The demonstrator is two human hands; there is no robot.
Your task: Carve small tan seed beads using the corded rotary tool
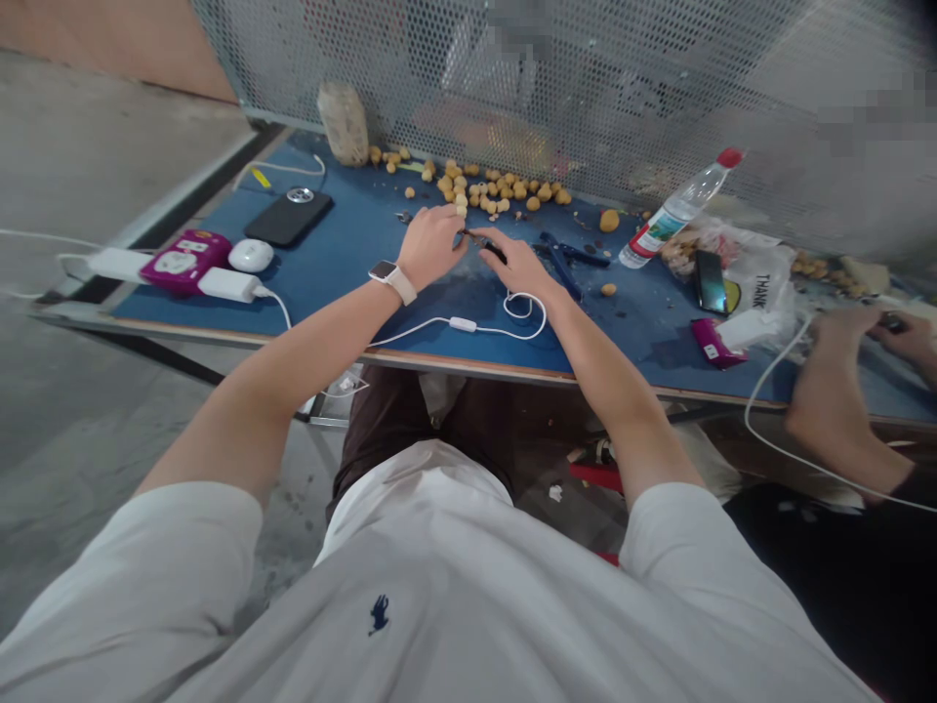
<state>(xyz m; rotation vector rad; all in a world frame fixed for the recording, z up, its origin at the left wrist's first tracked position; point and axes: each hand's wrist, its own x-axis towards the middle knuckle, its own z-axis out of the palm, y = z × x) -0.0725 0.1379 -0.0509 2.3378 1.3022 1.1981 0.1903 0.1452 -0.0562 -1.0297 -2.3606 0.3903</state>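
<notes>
- The left hand (431, 249) and the right hand (516, 264) are close together above a blue tabletop (410, 293), fingers pinched from both sides on a small dark tool (479, 242). It is too small to make out exactly what it is.
- That tool sits just below a scatter of small tan nuts (498, 190), and a short stack of them nearly touches the left fingertips (461, 217).
- A white-strapped watch (391, 281) sits on the left wrist. A white cable (468, 327) loops on the table just below the hands.
- Blue-handled pliers (567, 262) lie just beside the right hand.
- Off to the left are a black phone (288, 217), a white earbud case (250, 256) and a pink power socket (183, 262).
- Off to the right stand a plastic water bottle (677, 210) with a red cap, lying tilted, and a plastic bag (761, 278).
- At the far right, a co-worker's two hands (856, 356) work at the table edge, well apart from the others.
</notes>
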